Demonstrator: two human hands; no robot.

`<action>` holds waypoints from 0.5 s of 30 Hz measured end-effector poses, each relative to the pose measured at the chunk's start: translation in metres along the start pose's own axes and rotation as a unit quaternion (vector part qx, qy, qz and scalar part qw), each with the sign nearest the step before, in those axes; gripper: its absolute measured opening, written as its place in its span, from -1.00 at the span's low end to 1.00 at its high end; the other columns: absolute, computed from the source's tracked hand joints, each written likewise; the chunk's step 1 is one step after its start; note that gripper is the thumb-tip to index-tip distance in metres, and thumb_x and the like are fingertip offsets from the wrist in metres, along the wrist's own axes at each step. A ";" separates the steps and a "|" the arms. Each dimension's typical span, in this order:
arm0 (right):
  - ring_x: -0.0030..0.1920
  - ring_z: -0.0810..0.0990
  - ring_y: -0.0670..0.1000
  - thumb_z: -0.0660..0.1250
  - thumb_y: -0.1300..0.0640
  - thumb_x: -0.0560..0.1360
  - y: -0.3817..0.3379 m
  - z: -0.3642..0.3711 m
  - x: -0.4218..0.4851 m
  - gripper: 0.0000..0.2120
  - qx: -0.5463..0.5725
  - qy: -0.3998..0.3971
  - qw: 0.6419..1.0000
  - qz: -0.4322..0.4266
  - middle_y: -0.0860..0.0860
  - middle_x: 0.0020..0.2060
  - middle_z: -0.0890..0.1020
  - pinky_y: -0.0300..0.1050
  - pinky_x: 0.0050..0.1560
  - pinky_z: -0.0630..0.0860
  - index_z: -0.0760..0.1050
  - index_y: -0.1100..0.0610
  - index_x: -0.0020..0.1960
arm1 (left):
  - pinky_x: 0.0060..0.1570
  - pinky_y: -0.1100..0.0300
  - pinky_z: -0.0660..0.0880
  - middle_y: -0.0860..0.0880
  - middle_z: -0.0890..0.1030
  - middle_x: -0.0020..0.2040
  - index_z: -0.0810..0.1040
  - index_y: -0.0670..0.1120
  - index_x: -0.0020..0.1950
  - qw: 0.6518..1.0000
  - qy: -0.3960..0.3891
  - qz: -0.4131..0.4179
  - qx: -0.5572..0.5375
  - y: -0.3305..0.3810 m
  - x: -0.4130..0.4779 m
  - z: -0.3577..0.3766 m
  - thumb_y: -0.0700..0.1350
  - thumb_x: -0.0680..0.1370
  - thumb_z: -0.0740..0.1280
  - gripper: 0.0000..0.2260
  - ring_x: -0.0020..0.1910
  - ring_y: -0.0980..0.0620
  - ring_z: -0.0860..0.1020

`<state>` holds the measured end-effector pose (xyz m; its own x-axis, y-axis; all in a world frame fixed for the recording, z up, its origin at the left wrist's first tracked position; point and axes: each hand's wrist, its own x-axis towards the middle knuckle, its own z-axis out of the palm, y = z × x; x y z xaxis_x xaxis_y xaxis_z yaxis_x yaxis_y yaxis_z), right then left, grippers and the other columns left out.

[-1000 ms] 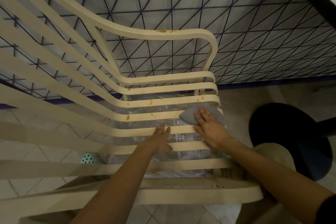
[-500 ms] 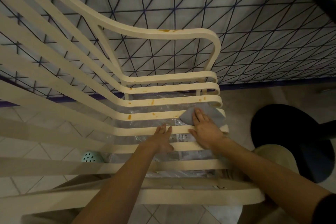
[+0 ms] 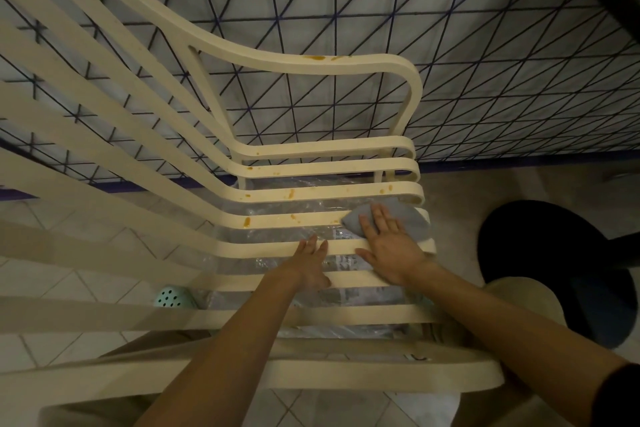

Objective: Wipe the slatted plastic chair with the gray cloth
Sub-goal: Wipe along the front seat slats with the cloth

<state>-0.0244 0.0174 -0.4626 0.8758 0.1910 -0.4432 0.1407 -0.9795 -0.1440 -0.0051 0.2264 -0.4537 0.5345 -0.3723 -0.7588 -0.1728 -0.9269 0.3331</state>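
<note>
The cream slatted plastic chair [image 3: 311, 191] fills the view from above, its seat slats running left to right. Orange-brown stains dot the far slats and the far armrest. The gray cloth [image 3: 408, 215] lies on a seat slat near the chair's right edge. My right hand [image 3: 388, 246] presses flat on the cloth with straight fingers, covering its near part. My left hand [image 3: 311, 263] rests flat on the seat slats just left of it, fingers straight, holding nothing.
A mattress with a dark triangle pattern [image 3: 450, 62] stands right behind the chair. A black round stool [image 3: 554, 263] is on the floor at right. Clear plastic sheeting [image 3: 277, 263] and a mint perforated object [image 3: 171, 296] lie under the seat on the tiled floor.
My right hand and the cloth have shifted only slightly along the slat; the view has moved a little. My left hand stays in place.
</note>
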 end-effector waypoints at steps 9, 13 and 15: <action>0.57 -0.25 0.10 -0.03 -0.15 0.67 0.030 -0.007 -0.016 -0.34 0.011 0.014 1.000 0.004 0.14 0.56 -0.25 -0.02 0.53 -0.19 -0.22 0.13 0.59 | 0.52 -0.07 -0.02 -0.02 -0.31 0.57 -0.21 -0.03 0.59 1.000 -0.007 0.002 -0.012 -0.004 0.004 0.000 0.01 0.59 0.29 -0.22 0.55 -0.07 -0.27; 0.56 -0.24 0.16 -0.03 -0.18 0.65 0.010 -0.004 -0.004 -0.32 0.005 0.012 1.000 0.009 0.19 0.56 -0.22 0.10 0.56 -0.12 -0.19 0.14 0.59 | 0.52 -0.06 -0.03 -0.03 -0.31 0.57 -0.21 -0.03 0.59 1.000 -0.010 0.002 -0.015 -0.003 0.002 -0.001 0.01 0.59 0.29 -0.22 0.55 -0.07 -0.28; 0.56 -0.25 0.16 -0.02 -0.19 0.65 -0.004 0.000 0.005 -0.31 0.002 0.010 1.000 -0.009 0.19 0.56 -0.22 0.13 0.56 -0.10 -0.19 0.13 0.60 | 0.52 -0.07 -0.02 -0.03 -0.30 0.57 -0.21 -0.03 0.59 1.000 -0.011 -0.003 -0.010 -0.003 0.002 -0.001 0.02 0.59 0.29 -0.22 0.55 -0.07 -0.27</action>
<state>-0.0201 0.0226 -0.4641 0.8821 0.2071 -0.4232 0.1548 -0.9757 -0.1548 -0.0028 0.2284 -0.4551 0.5167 -0.3672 -0.7734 -0.1530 -0.9284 0.3386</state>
